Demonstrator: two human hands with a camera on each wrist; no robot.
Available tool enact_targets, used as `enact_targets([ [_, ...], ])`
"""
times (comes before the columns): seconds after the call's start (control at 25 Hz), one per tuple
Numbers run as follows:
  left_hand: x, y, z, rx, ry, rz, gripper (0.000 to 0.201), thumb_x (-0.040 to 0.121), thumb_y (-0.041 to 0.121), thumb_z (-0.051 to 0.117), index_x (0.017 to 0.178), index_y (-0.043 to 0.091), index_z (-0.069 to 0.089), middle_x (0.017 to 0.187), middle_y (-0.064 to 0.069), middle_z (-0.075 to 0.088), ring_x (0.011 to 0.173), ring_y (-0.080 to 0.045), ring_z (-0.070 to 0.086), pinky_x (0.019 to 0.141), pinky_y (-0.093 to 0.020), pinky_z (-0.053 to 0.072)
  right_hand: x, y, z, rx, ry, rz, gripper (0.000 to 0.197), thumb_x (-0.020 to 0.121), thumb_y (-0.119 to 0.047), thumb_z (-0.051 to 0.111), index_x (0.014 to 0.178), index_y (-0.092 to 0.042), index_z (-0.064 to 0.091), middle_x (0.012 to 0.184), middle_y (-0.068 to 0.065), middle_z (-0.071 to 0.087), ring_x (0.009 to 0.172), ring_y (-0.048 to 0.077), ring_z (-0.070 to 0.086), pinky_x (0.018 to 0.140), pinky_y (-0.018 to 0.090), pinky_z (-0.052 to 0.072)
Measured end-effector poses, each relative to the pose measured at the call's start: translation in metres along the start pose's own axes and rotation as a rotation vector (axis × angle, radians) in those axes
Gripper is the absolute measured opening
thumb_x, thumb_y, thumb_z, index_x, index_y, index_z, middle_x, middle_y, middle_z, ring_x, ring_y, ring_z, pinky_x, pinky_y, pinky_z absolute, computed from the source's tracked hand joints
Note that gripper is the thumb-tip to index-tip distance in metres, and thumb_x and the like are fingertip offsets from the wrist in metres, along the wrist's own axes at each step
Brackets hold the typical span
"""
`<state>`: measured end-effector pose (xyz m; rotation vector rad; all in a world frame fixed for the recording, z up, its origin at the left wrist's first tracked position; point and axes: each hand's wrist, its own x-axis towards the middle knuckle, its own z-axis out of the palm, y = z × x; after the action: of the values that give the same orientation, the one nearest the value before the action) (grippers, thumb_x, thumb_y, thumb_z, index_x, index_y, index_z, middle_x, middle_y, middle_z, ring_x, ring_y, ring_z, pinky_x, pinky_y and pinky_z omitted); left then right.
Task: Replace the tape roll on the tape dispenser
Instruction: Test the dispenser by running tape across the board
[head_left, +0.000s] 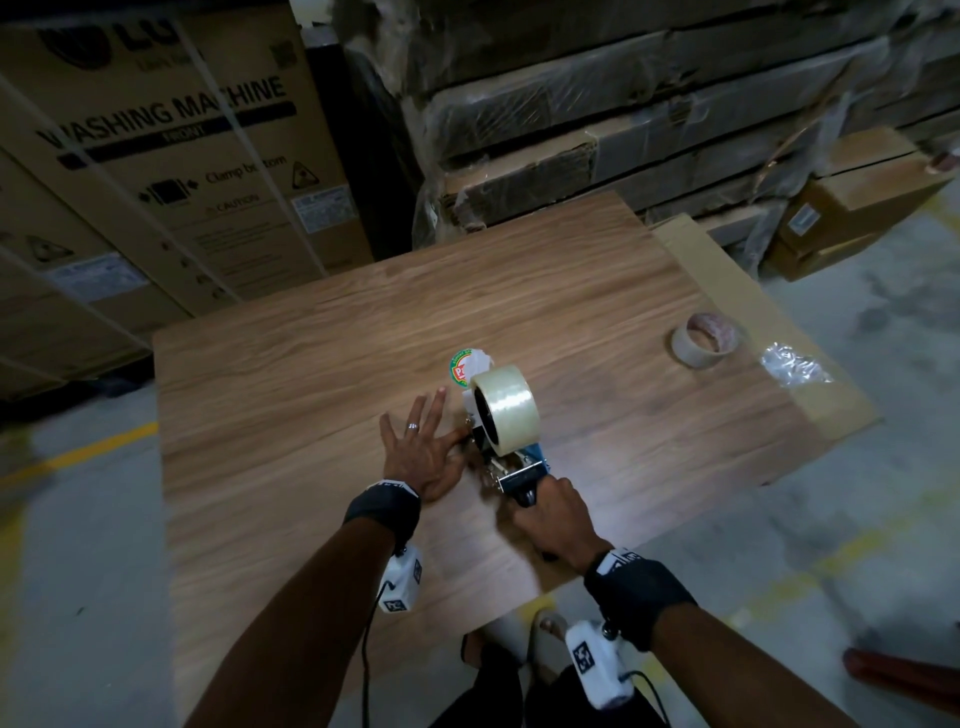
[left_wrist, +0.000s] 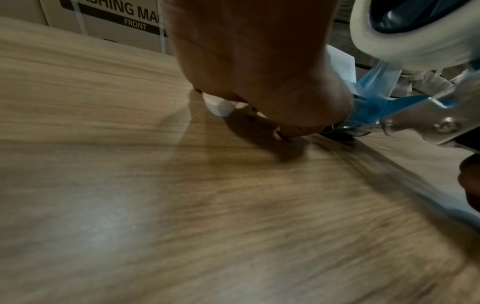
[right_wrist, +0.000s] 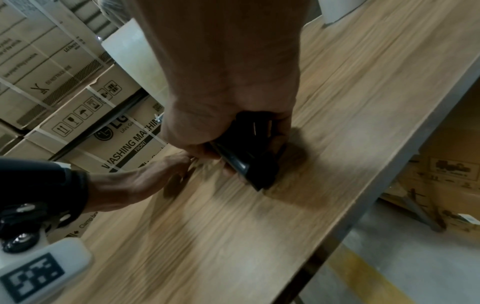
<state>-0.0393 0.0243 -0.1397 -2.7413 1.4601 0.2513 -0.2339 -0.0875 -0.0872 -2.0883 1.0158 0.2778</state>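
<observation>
the dispenser (head_left: 511, 462) sits on the wooden table (head_left: 311, 364), near the middle, with a full clear roll (head_left: 503, 408) mounted on its wheel and standing on edge. the right hand (head_left: 556, 517) is wrapped tight round the black handle (right_wrist: 246, 152) — fingers curled under it, thumb over the top — and holds the tool low against the tabletop. a strip of clear tape (left_wrist: 465, 74) runs down from the roll over the blue plastic flap (left_wrist: 376, 102) toward the metal front end.

the left hand (head_left: 421, 447) lies just beside the dispenser's front, palm down, fingers spread and fairly straight across the wood, a ring on one finger. its thumb (left_wrist: 293, 129) and the nearest fingertip reach in at the blade end, touching there; from the wrist view the thumb tip presses down at the table right against the metal, though whether it pins the tape end i cannot tell — the spot is blurred.

behind the roll lies a round green and red label (head_left: 460, 370) with a white scrap next to it. well off to the right, near the table's far edge, rests the old roll (head_left: 704, 340), almost down to its cardboard core, and beside it a crumpled bit of clear wrap (head_left: 792, 364). big washing machine cartons (head_left: 171, 156) stand behind the table.
</observation>
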Motion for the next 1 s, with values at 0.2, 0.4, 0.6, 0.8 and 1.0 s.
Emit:
enact_targets([
  [0.2,-0.004,0.004,-0.002,0.003,-0.004,-0.002,0.061,0.08,0.054,0.028,0.136,0.048,0.051,0.168,-0.004,0.015,0.152,-0.033,0.022,0.104,-0.078,0.019,-0.002,0.004,0.001,-0.015,0.008,0.047,0.04,0.083,-0.041,0.067,0.102,-0.006,0.066,0.104,0.018,0.069,0.098,0.039,0.066,0.078,0.035,0.051],
  [0.4,-0.005,0.008,-0.01,0.031,-0.111,-0.035,0.078,0.074,0.054,0.007,0.144,0.049,0.039,0.169,-0.001,-0.004,0.156,-0.028,0.001,0.109,-0.076,0.011,-0.006,0.014,0.005,-0.039,0.007,0.072,0.038,0.082,-0.039,0.068,0.101,-0.006,0.065,0.104,0.018,0.07,0.098,0.039,0.068,0.078,0.036,0.051],
  [0.6,-0.005,0.01,-0.012,0.06,-0.135,-0.043,0.077,0.074,0.057,0.005,0.143,0.049,0.039,0.169,0.0,-0.008,0.156,-0.027,-0.001,0.11,-0.075,0.013,-0.016,0.022,0.004,-0.037,-0.008,0.066,0.038,0.078,-0.045,0.065,0.093,-0.01,0.064,0.098,0.015,0.072,0.091,0.036,0.069,0.077,0.037,0.054],
  [0.8,-0.004,0.009,-0.013,0.076,-0.156,-0.043,0.075,0.076,0.063,0.007,0.149,0.054,0.02,0.168,-0.001,-0.012,0.155,-0.029,-0.001,0.108,-0.075,0.017,-0.035,0.041,0.004,-0.055,-0.031,0.098,0.037,0.082,-0.04,0.069,0.098,-0.007,0.064,0.099,0.013,0.067,0.097,0.033,0.067,0.077,0.032,0.05],
  [1.0,0.001,0.007,-0.007,0.05,-0.185,-0.038,0.077,0.089,0.066,0.033,0.132,0.068,-0.031,0.167,0.001,-0.018,0.155,-0.031,-0.005,0.107,-0.077,0.015,-0.047,0.054,0.007,-0.02,-0.057,0.081,0.039,0.075,-0.052,0.067,0.087,-0.016,0.059,0.093,0.012,0.07,0.088,0.032,0.069,0.073,0.033,0.054],
])
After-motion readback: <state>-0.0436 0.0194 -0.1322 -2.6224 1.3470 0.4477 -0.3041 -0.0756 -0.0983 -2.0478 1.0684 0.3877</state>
